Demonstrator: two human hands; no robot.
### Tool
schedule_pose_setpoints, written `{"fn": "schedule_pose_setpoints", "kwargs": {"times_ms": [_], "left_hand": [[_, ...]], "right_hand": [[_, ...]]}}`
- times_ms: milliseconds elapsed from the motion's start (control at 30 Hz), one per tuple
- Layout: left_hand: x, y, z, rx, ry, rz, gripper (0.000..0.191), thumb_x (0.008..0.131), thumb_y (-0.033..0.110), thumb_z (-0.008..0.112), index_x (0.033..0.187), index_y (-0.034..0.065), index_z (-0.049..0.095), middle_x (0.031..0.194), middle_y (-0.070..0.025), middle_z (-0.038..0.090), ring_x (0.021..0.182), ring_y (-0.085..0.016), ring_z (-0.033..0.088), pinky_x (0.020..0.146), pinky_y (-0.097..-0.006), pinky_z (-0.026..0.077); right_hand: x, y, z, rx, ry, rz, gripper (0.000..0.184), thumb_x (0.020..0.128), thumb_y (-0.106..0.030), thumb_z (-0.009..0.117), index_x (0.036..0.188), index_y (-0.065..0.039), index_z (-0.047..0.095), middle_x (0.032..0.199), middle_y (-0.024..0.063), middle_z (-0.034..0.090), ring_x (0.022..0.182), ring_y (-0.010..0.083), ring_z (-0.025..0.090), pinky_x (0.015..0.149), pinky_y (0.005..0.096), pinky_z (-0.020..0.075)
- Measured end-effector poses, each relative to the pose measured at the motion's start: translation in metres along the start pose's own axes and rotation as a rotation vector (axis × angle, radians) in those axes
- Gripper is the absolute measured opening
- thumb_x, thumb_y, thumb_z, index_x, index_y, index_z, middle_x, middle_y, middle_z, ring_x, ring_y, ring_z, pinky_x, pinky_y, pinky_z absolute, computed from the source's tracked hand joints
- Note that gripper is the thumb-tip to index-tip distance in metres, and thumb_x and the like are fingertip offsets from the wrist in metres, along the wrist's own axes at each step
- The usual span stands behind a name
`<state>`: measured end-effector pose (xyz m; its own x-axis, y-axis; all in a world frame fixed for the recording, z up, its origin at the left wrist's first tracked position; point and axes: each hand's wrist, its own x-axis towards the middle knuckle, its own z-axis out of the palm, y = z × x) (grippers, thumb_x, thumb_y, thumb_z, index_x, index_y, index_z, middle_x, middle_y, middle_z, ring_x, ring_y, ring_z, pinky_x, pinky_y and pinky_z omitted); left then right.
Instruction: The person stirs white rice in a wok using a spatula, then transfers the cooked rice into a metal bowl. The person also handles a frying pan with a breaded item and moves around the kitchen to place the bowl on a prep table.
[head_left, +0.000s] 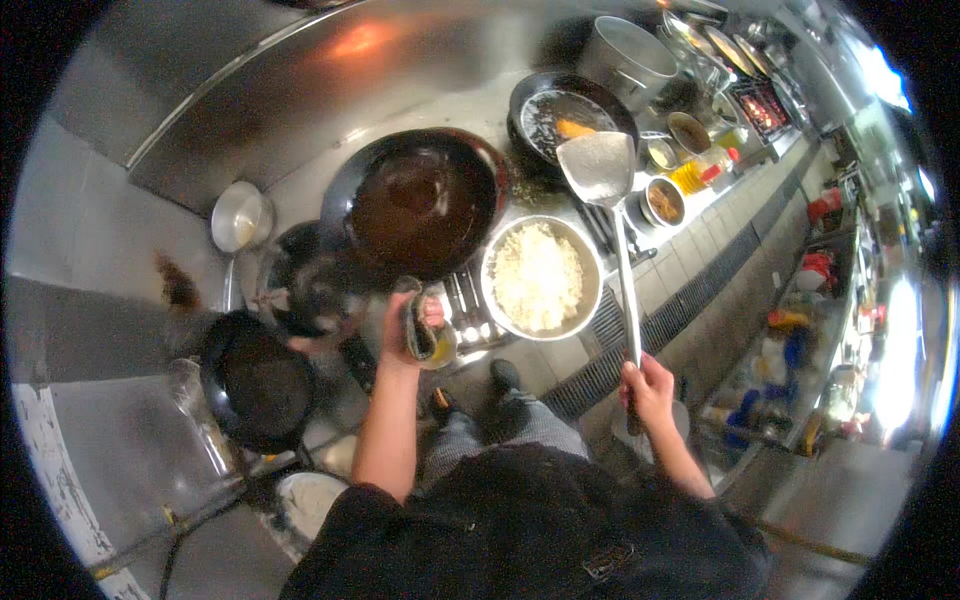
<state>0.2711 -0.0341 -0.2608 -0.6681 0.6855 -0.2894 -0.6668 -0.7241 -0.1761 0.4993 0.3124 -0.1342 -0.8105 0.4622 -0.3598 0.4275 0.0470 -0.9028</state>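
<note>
In my left hand (405, 330) is a folded cloth (421, 326), held at the near edge of a large dark wok (420, 202); whether it grips the wok's handle is unclear. My right hand (649, 386) is closed around the handle of a long metal wok spatula (598, 169), its broad blade raised near a second wok (525, 124). That wok holds bubbling oil with an orange-brown piece of food (575, 129). Between my hands, farther forward, a round metal bowl (597, 304) is filled with white rice (537, 277).
A ladle (241, 217) rests at the left, above a dark pan (259, 382). A tall stockpot (630, 56), a small container of brown food (664, 202) and an oil bottle (701, 172) line the right counter. A floor grate (660, 322) runs below.
</note>
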Motion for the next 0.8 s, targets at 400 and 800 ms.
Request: {"fn": "schedule_pose_setpoints", "kwargs": {"times_ms": [400,800], "left_hand": [[0.124,0.000,-0.016,0.071,0.012,0.029,0.047,0.093,0.032,0.059,0.107,-0.0116,0.054,0.087,-0.0169,0.059,0.074,-0.026,0.058,0.066,-0.0334,0.053],[-0.060,-0.062,-0.013,1.186,0.804,0.497,0.059,0.086,0.044,0.065,0.125,0.0009,0.058,0.116,-0.0141,0.065,0.105,-0.026,0.061,0.091,-0.0353,0.047]], "right_hand": [[0.031,0.008,-0.055,-0.022,0.004,0.060,0.022,0.097,-0.016,0.061,0.109,0.002,0.063,0.063,-0.0004,0.054,0.045,0.0090,0.050,0.039,0.0238,0.0386],[0.076,-0.012,-0.019,0.080,-0.326,-0.008,0.015,0.099,-0.014,0.055,0.101,-0.001,0.060,0.063,0.0017,0.052,0.046,0.0096,0.049,0.041,0.0245,0.0402]]}}
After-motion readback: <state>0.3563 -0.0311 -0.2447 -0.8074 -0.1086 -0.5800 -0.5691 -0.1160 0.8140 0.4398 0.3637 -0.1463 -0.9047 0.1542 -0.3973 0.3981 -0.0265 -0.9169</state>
